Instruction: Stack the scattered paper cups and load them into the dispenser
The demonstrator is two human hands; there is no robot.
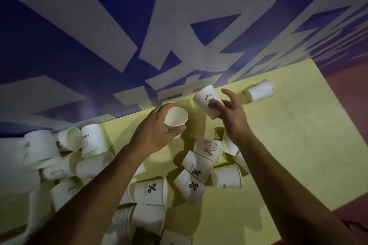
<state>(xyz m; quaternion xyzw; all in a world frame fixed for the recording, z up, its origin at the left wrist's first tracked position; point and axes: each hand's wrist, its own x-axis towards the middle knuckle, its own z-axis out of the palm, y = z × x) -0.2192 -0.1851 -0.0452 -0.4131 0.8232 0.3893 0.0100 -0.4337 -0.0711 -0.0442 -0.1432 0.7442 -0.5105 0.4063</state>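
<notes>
Yellow tabletop [288,145] carries a scatter of white paper cups, and its far edge meets a blue wall with large white lettering [139,26]. The left hand [159,127] is closed around an open cup [176,116], mouth tilted up toward the camera, held just above the surface near the far edge. The right hand [232,113] has its fingers spread; its fingertips [214,103] press against the side of a tilted cup [208,101] with a small black drawing on it, also close to the far edge, though whether this is a firm grip or only a touch cannot be told. Beyond it, toward the far right corner, a lone cup [258,91] lies on its side, apart from the rest. Between the two forearms sits a cluster of cups [203,167], some upside down, printed with a percent sign or a bear outline. A bigger heap [65,155] lies along the left edge, most of them toppled, and more cups [147,213] crowd the near edge under the left forearm. Past the right edge of the surface a dark red floor [348,105] shows
</notes>
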